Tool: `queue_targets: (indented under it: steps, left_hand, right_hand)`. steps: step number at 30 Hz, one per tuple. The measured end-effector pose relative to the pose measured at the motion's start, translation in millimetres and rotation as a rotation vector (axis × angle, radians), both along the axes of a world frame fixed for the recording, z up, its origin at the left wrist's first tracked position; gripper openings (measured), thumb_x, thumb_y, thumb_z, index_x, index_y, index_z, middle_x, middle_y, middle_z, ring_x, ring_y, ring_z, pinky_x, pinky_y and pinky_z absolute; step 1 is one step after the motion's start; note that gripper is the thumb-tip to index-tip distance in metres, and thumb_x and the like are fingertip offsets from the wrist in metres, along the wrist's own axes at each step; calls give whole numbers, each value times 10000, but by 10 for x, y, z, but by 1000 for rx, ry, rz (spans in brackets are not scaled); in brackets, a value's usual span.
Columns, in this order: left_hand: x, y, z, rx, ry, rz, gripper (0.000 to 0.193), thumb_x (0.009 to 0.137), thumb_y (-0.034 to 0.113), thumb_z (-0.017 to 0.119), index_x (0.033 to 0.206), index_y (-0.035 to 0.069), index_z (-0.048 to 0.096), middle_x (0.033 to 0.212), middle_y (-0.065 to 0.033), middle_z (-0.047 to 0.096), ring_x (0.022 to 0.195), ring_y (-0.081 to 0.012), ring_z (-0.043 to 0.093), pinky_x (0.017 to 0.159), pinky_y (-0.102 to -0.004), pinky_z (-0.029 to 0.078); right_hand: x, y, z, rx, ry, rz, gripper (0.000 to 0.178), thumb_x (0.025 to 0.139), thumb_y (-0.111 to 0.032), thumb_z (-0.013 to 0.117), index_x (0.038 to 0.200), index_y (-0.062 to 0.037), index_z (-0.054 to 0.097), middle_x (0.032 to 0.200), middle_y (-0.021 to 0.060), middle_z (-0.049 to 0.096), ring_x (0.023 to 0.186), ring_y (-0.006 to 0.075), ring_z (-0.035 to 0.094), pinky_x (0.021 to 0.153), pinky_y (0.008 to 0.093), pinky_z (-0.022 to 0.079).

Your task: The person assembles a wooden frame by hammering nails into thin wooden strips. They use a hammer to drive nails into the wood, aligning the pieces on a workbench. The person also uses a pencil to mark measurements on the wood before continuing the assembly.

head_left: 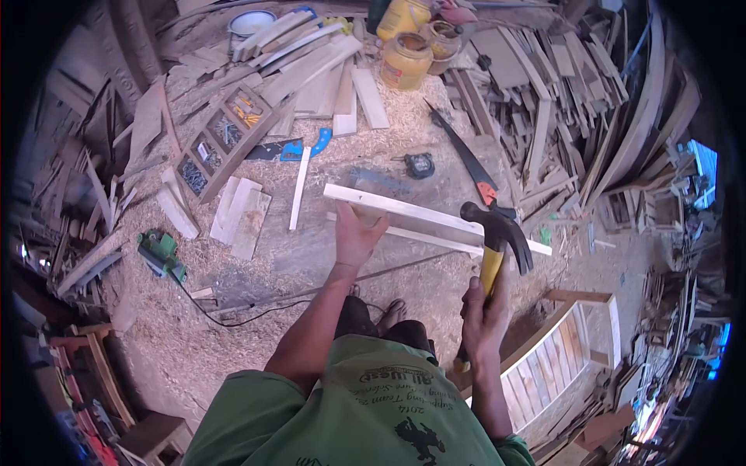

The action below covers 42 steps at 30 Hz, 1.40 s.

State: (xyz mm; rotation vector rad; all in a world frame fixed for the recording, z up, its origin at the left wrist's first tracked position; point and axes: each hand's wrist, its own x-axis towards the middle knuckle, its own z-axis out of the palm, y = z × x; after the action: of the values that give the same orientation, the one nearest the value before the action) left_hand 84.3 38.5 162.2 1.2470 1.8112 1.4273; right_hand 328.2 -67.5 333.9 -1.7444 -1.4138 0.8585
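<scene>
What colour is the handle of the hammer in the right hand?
The hammer handle is yellow and black; the head view shows it best.

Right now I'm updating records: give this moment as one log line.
left hand: grips long pale wooden strip | right hand: holds yellow-and-black claw hammer | nearby: black rounded tape measure

A tape measure (420, 165) lies near a handsaw (465, 154).

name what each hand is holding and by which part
The right hand holds a hammer by its handle; the left hand holds a pale wooden strip near its left end.
</scene>
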Motion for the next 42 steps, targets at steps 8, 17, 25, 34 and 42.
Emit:
queue_targets:
  steps: [8, 17, 25, 34, 42]
  left_hand:
    - [21, -319, -528, -65, -59, 97, 830, 803, 309, 966, 1399, -30, 498, 1176, -251, 710, 1145, -463, 706, 969, -505, 573]
    - [79, -268, -571, -15, 92, 121, 793, 789, 297, 960, 1353, -32, 510, 1229, -277, 673, 1135, -484, 689, 971, -539, 573]
    - [21, -286, -787, -90, 18, 138, 897, 773, 312, 978, 1409, -28, 444, 1224, -290, 650, 1154, -507, 669, 950, -552, 568]
    - [91, -213, -671, -56, 76, 119, 878, 762, 323, 991, 1363, -34, 460, 1168, -267, 656, 1073, -481, 685, 905, -541, 576]
    - [55, -282, -715, -46, 108, 144, 972, 800, 325, 967, 1477, -50, 378, 1188, -302, 734, 1096, -511, 734, 915, -544, 610]
  right_hand:
    - [-356, 226, 307, 233, -196, 381, 578, 1083, -93, 687, 1630, -29, 514, 930, 279, 760, 736, 437, 771, 653, 488, 579]
    - [-793, 675, -280, 216, -459, 695, 638, 1075, -118, 680, 1679, -152, 475, 963, 234, 750, 745, 459, 720, 648, 561, 558]
    - [-844, 714, 336, 524, -180, 699, 678, 1096, -43, 616, 1723, -49, 358, 1007, 234, 716, 825, 358, 705, 714, 446, 557]
    - [-727, 776, -573, 299, -465, 754, 632, 1080, -122, 657, 1678, -209, 473, 923, 257, 738, 711, 447, 717, 627, 557, 537]
    - [-882, 720, 335, 801, 18, 529, 578, 1053, -12, 693, 1597, 52, 506, 1075, 282, 741, 865, 416, 763, 733, 447, 592]
